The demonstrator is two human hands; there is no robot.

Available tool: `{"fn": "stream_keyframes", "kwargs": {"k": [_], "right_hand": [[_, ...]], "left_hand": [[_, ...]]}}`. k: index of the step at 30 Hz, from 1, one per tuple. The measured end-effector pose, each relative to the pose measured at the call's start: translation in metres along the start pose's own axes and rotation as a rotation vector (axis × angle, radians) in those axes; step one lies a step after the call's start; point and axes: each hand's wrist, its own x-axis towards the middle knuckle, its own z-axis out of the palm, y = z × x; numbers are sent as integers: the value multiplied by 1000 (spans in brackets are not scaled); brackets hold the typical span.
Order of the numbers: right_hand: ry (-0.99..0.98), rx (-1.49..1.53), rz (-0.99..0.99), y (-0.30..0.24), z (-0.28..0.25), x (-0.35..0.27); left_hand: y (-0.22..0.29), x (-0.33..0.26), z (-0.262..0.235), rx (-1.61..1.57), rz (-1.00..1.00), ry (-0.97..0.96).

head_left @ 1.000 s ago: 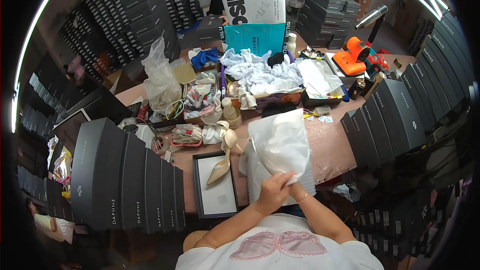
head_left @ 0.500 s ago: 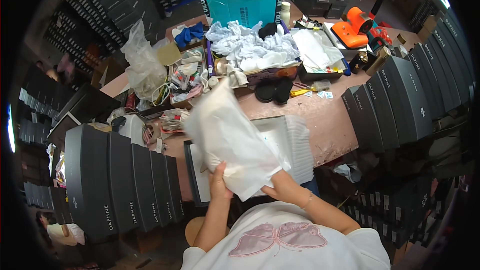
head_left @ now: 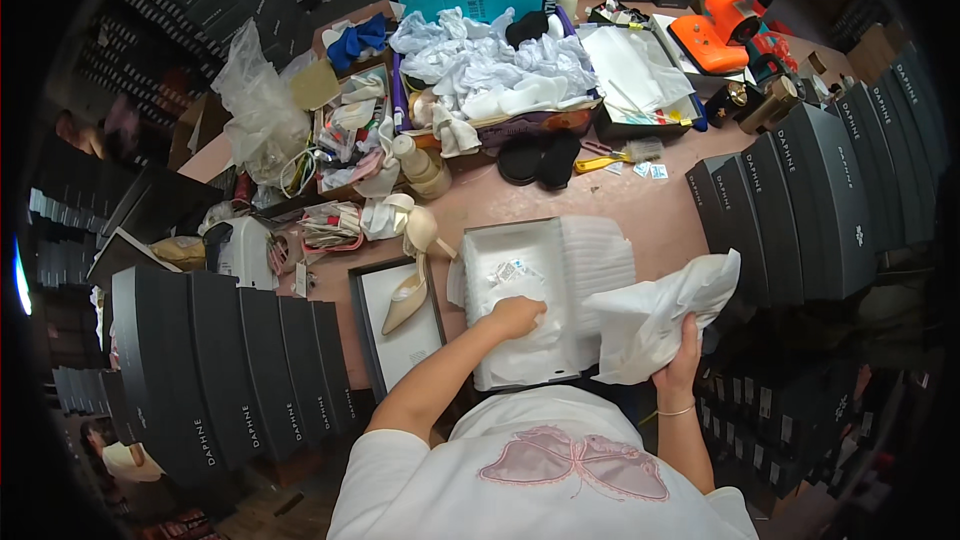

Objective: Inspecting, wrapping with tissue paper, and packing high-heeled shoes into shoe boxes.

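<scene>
An open shoebox [head_left: 520, 230] with a pale interior lies in front of me. My left hand [head_left: 518, 317] reaches into it, fingers curled down at a crumpled white bundle; what they pinch, if anything, is hidden. To the right, my right hand [head_left: 680, 360] grips a white bag [head_left: 665, 310], creased and lifted beside the box. White ribbed padding [head_left: 605, 255] spills over the box's right side. Left of the box, a beige pointed heeled shoe [head_left: 405, 305] rests on a dark-rimmed box lid [head_left: 432, 315]. Another beige shoe [head_left: 418, 228] lies just beyond it. Small packets [head_left: 508, 272] sit in the box.
Dark shoeboxes stand in rows at left [head_left: 235, 370] and right [head_left: 800, 210]. Across the back are a bin of crumpled white paper [head_left: 500, 65], a tray of paper sheets [head_left: 640, 80], a cream bottle [head_left: 422, 168], black pads [head_left: 540, 160] and an orange device [head_left: 715, 35].
Both hands were on the white bag before me; my left has let go and entered the box. My right hand has carried the bag rightward, and the beige shoes now show.
</scene>
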Motion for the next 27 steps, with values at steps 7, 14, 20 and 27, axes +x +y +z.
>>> {"fn": "stream_keyframes", "kwargs": {"k": [7, 14, 20, 27], "right_hand": [[-570, -877, 190, 84, 37, 12], [-925, -1604, -456, 183, 40, 24], [-1130, -1068, -208, 116, 189, -6], [-1637, -1089, -203, 172, 204, -45]], "left_hand": [[13, -99, -128, -969, -22, 609], [9, -215, -87, -1177, -204, 846], [3, -236, 43, -1322, -485, 793], [-4, -227, 27, -1477, -488, 1126]]}}
